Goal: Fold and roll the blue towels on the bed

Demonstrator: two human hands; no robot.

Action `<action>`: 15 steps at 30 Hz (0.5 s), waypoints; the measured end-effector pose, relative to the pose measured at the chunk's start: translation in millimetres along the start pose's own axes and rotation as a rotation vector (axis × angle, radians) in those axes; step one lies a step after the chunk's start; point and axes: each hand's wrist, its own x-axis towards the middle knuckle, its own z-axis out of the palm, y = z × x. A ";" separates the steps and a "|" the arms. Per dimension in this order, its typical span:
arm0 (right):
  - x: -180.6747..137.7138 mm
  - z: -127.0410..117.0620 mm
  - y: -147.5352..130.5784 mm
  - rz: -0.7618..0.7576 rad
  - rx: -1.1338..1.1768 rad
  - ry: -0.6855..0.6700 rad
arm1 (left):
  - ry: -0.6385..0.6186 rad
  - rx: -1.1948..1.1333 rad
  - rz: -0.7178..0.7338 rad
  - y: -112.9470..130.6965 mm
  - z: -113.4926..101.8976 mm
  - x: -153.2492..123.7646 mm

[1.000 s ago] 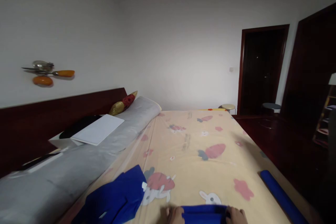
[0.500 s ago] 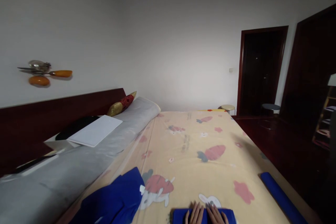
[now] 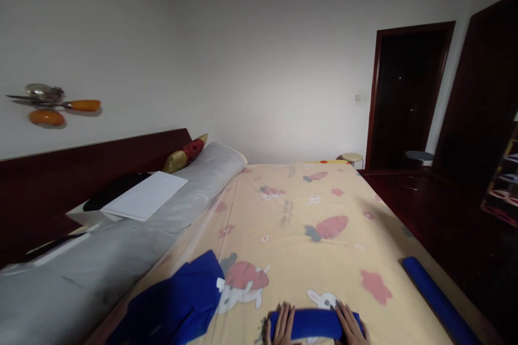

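Observation:
A blue cloth (image 3: 315,324) lies as a narrow band, perhaps rolled or folded, at the near edge of the patterned bed. At its left end is my left hand (image 3: 282,326), its fingers laid over the cloth and past its far edge. My right hand (image 3: 350,324) grips the right end the same way. Both thumbs are hidden. To the left, a loose, crumpled blue garment (image 3: 178,299) with a small white tag spreads on the sheet. A long blue roll (image 3: 435,296) rests along the right edge of the bed.
A cream bed sheet (image 3: 291,259) with carrot and rabbit prints covers the bed. Along the headboard (image 3: 101,151) lie a grey bolster (image 3: 133,242), a flat white board (image 3: 145,195) and a red-gold cushion (image 3: 186,153). Two stools (image 3: 418,156) (image 3: 353,157) stand beyond.
My hands have moved apart, from the middle of the blue cloth to its two ends. The cloth now looks narrower front to back. The view has tilted slightly down.

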 end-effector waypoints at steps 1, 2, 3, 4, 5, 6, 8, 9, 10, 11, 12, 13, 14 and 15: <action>1.2 -1.6 2.2 -0.007 0.012 -0.026 | -0.022 -0.007 0.020 -2.5 -3.4 0.8; 2.4 -4.6 4.2 -0.021 0.029 -0.059 | -0.048 -0.015 0.049 -4.9 -6.4 1.4; 3.5 -8.9 5.9 -0.043 0.050 -0.096 | -0.071 -0.019 0.080 -7.0 -9.0 1.7; 4.6 -14.3 6.8 -0.065 0.070 -0.128 | -0.084 -0.020 0.110 -8.6 -11.4 1.8; 5.8 -20.6 7.0 -0.085 0.088 -0.149 | -0.084 -0.017 0.135 -9.5 -13.7 1.9; 7.2 -27.4 6.6 -0.101 0.103 -0.162 | -0.075 -0.012 0.154 -10.0 -15.9 2.0; 10.6 -40.8 5.0 -0.118 0.119 -0.180 | -0.055 -0.011 0.186 -11.2 -20.5 2.4; 12.4 -46.8 4.7 -0.125 0.125 -0.199 | -0.055 -0.019 0.199 -12.8 -23.0 2.5; 13.9 -51.8 5.3 -0.134 0.131 -0.223 | -0.062 -0.028 0.207 -15.3 -25.5 2.5; 15.1 -55.8 6.8 -0.141 0.135 -0.246 | -0.069 -0.031 0.203 -18.9 -28.1 2.1; 15.7 -58.8 9.3 -0.140 0.136 -0.263 | -0.071 -0.023 0.183 -23.6 -30.6 1.3; 15.8 -60.8 12.5 -0.130 0.134 -0.270 | -0.068 -0.005 0.149 -29.0 -32.8 0.1; 15.4 -62.1 16.0 -0.118 0.134 -0.270 | -0.064 0.021 0.109 -34.8 -34.7 -1.3; 14.7 -63.1 19.4 -0.108 0.135 -0.267 | -0.057 0.047 0.073 -40.6 -36.0 -2.8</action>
